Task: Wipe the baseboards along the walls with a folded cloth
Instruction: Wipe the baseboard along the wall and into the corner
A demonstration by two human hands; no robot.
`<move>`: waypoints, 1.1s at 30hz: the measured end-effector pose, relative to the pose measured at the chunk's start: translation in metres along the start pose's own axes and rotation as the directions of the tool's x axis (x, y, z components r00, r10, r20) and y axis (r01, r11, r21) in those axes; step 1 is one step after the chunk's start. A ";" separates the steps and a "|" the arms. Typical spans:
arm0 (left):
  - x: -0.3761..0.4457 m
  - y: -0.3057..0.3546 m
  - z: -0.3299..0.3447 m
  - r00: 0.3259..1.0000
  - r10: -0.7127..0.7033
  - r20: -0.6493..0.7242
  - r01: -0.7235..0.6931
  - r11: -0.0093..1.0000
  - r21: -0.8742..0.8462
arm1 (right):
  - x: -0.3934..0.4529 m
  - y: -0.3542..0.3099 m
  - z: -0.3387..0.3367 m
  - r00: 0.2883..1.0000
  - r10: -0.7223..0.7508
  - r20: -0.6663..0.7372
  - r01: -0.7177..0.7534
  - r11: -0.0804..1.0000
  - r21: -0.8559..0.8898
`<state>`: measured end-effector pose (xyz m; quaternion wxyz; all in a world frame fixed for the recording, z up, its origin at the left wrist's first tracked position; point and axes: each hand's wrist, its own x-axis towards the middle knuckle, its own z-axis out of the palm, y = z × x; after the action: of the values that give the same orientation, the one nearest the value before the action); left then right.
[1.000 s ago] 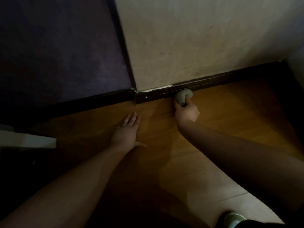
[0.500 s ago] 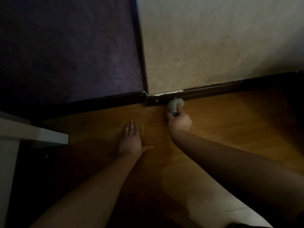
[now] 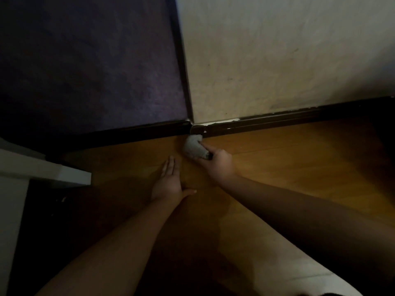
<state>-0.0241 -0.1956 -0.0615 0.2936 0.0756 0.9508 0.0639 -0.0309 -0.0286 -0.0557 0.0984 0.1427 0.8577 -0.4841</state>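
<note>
A dark brown baseboard (image 3: 277,120) runs along the foot of a pale wall and meets a second dark baseboard (image 3: 139,131) under a purple wall at an outer corner. My right hand (image 3: 218,165) grips a bunched grey cloth (image 3: 193,146), whose far end touches the baseboard right at the corner. Chipped white paint shows on the baseboard's top edge there. My left hand (image 3: 168,182) lies flat on the wooden floor, fingers straight, just left of the cloth.
A white furniture edge (image 3: 49,169) juts in at the left, with deep shadow below it. The wooden floor (image 3: 299,157) stretches to the right along the pale wall. Light floor shows at the bottom right.
My right hand has slid the cloth leftward along the baseboard to the corner. The view has shifted, bringing the white furniture further in. My left hand stays flat on the floor.
</note>
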 end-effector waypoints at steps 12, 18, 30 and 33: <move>0.013 0.044 -0.001 0.944 0.331 0.004 -0.325 0.924 0.200 | -0.035 0.114 -0.159 0.840 0.248 -0.483 -0.180 0.967 0.183; 0.028 0.097 0.005 0.874 0.460 0.153 -0.485 0.832 0.270 | -0.036 0.154 -0.244 0.679 0.303 -0.668 -0.232 0.953 0.196; 0.023 0.135 0.012 0.895 0.404 0.191 -0.445 0.840 0.309 | 0.019 0.186 -0.352 0.538 0.441 -0.718 -0.217 0.896 0.388; 0.023 0.133 0.013 0.892 0.410 0.190 -0.450 0.846 0.287 | 0.029 0.191 -0.363 0.555 0.451 -0.699 -0.234 0.891 0.389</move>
<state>-0.0218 -0.0599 -0.0627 0.3126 0.3377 0.8872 -0.0333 -0.0045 0.3809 -0.0320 -0.2051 0.5128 0.7014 -0.4505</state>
